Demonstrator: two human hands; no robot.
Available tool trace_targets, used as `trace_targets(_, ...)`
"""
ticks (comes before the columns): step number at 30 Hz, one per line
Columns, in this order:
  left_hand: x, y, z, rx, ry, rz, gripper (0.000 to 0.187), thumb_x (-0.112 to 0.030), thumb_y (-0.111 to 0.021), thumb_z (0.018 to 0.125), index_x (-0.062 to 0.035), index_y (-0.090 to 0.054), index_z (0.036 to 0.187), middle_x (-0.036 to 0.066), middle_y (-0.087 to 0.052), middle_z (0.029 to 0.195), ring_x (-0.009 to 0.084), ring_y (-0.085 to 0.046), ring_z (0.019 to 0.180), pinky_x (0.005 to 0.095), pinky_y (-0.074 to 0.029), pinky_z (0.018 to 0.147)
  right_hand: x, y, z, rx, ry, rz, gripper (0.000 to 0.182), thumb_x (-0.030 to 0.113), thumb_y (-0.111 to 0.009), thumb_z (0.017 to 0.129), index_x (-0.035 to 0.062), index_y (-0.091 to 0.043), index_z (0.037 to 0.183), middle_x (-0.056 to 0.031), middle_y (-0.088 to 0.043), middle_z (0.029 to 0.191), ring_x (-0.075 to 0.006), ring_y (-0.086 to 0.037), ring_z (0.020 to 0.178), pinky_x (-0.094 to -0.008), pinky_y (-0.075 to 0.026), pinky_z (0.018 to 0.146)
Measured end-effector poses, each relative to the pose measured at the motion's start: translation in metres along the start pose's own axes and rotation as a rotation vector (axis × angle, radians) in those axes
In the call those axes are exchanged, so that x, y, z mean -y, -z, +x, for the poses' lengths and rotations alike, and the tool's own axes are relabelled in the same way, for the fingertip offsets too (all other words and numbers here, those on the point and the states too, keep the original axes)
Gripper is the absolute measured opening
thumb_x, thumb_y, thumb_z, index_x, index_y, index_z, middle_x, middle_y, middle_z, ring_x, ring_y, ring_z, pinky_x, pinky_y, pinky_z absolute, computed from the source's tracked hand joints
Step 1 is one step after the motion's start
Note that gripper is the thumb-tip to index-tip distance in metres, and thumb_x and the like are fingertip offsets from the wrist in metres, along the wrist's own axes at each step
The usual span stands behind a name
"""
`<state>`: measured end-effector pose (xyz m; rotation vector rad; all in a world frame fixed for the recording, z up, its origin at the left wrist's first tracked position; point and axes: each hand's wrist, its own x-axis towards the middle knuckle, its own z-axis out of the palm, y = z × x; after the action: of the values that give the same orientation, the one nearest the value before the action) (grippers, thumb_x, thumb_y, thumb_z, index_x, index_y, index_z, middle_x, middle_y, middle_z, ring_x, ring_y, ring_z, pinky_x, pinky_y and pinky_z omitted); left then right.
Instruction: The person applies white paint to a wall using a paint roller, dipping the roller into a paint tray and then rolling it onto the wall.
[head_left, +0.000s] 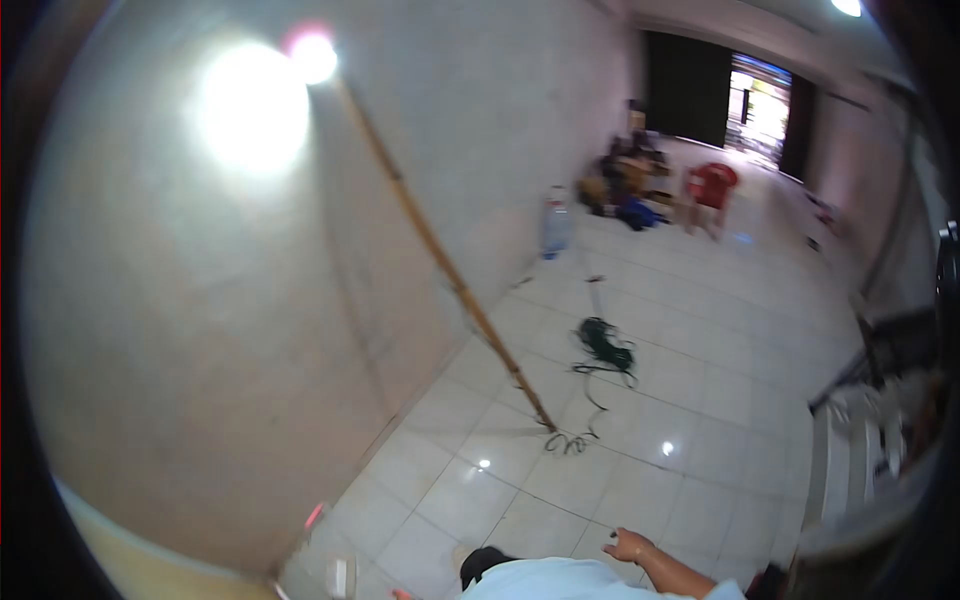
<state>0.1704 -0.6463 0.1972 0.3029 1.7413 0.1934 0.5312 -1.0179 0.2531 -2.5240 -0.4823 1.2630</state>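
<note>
The step in hand seems to be one of position rather than handling: the person's right hand (627, 546) hangs over the glossy white tiled floor (720, 400) with nothing visible in it, too small to tell whether its fingers are apart or together. The left hand (402, 594) barely shows, its fingers unreadable. Nearest ahead, a long tan bamboo pole (440, 255) slants from the floor, out from its wall-side edge, toward a glowing white lamp (314, 58). A tangled dark-green cord (603, 343) lies farther from that edge, trailing to the pole's foot. Reaching either would call for stepping closer.
</note>
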Motion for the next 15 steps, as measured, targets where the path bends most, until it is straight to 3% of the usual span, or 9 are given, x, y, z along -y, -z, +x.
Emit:
trace_targets(2,0.027,-0.022,-0.001,0.006,-0.024,-0.011,0.052,-0.049,-0.054,0.091,-0.0019,-0.056,0.112,0.021,-0.061,0.111,0.0356,-0.062,0.098,0.0476,-0.048,0.075,-0.028,0.011,0.014,0.086,-0.075,0.183,0.065,0.049,-0.061,0.083,0.0028,-0.051,0.127,-0.0223,-0.062,0.115,-0.0368,-0.061,0.105,-0.0427,-0.048,0.091)
trace_targets(3,0.040,-0.035,-0.002,-0.002,-0.053,-0.022,0.053,-0.051,-0.054,0.090,-0.0027,-0.057,0.113,0.020,-0.062,0.108,0.0343,-0.062,0.095,0.0455,-0.049,0.075,-0.029,0.025,0.014,0.119,-0.037,0.127,0.065,0.049,-0.061,0.083,0.0028,-0.051,0.127,-0.0223,-0.062,0.115,-0.0368,-0.061,0.105,-0.0427,-0.048,0.091)
trace_targets(5,0.043,-0.072,-0.022,0.023,-0.202,0.123,0.058,-0.056,-0.054,0.090,-0.0056,-0.058,0.118,0.013,-0.066,0.096,0.0290,-0.063,0.086,0.0369,-0.052,0.074,-0.029,0.050,0.018,0.031,-0.023,0.557,0.053,0.024,-0.068,0.084,-0.0062,-0.046,0.120,-0.0200,-0.066,0.089,-0.0226,-0.068,0.065,-0.0337,-0.056,0.056)
trace_targets(6,0.042,-0.087,-0.059,0.057,-0.339,0.262,0.054,-0.056,-0.057,0.086,-0.0058,-0.059,0.106,0.011,-0.066,0.087,0.0289,-0.062,0.080,0.0387,-0.051,0.072,-0.038,0.058,0.034,0.015,0.006,0.609,0.048,0.016,-0.066,0.085,-0.0071,-0.044,0.121,-0.0187,-0.065,0.084,-0.0235,-0.068,0.063,-0.0326,-0.055,0.051)
trace_targets(8,0.033,-0.120,-0.112,0.075,-0.469,0.378,0.052,-0.057,-0.060,0.083,-0.0061,-0.060,0.094,0.009,-0.066,0.079,0.0288,-0.062,0.073,0.0405,-0.050,0.070,-0.043,0.093,0.053,0.011,0.059,0.571,0.048,0.016,-0.065,0.085,-0.0068,-0.043,0.121,-0.0185,-0.064,0.083,-0.0234,-0.067,0.063,-0.0326,-0.055,0.052)
trace_targets(10,0.032,-0.155,-0.133,0.095,-1.160,1.018,0.052,-0.057,-0.061,0.083,-0.0057,-0.060,0.092,0.012,-0.066,0.080,0.0296,-0.064,0.074,0.0399,-0.051,0.070,-0.058,0.131,0.084,-0.004,0.111,0.533,0.048,0.016,-0.064,0.086,-0.0065,-0.042,0.122,-0.0183,-0.064,0.083,-0.0234,-0.067,0.062,-0.0325,-0.056,0.052)
trace_targets(11,0.032,-0.178,-0.142,0.081,-1.136,0.997,0.052,-0.057,-0.061,0.083,-0.0057,-0.060,0.092,0.012,-0.066,0.080,0.0296,-0.064,0.074,0.0399,-0.051,0.070,-0.076,0.151,0.098,-0.024,0.111,0.610,0.047,0.014,-0.063,0.086,-0.0061,-0.042,0.122,-0.0188,-0.064,0.082,-0.0233,-0.067,0.061,-0.0315,-0.055,0.051)
trace_targets(13,0.033,-0.240,-0.154,0.352,-1.259,1.291,0.051,-0.055,-0.062,0.081,-0.0072,-0.063,0.096,0.015,-0.066,0.085,0.0333,-0.064,0.078,0.0412,-0.051,0.073,-0.128,0.194,0.131,-0.038,0.103,0.671,0.045,0.013,-0.063,0.087,-0.0056,-0.042,0.122,-0.0194,-0.063,0.082,-0.0232,-0.067,0.059,-0.0305,-0.055,0.049)
trace_targets(15,0.031,-0.321,-0.183,0.443,-1.216,1.349,0.049,-0.053,-0.063,0.081,-0.0078,-0.063,0.098,0.015,-0.066,0.088,0.0348,-0.063,0.080,0.0415,-0.051,0.074,-0.188,0.237,0.166,-0.121,-0.092,0.699,0.046,0.019,-0.060,0.088,-0.0008,-0.045,0.126,-0.0200,-0.065,0.096,-0.0262,-0.069,0.076,-0.0361,-0.057,0.063)
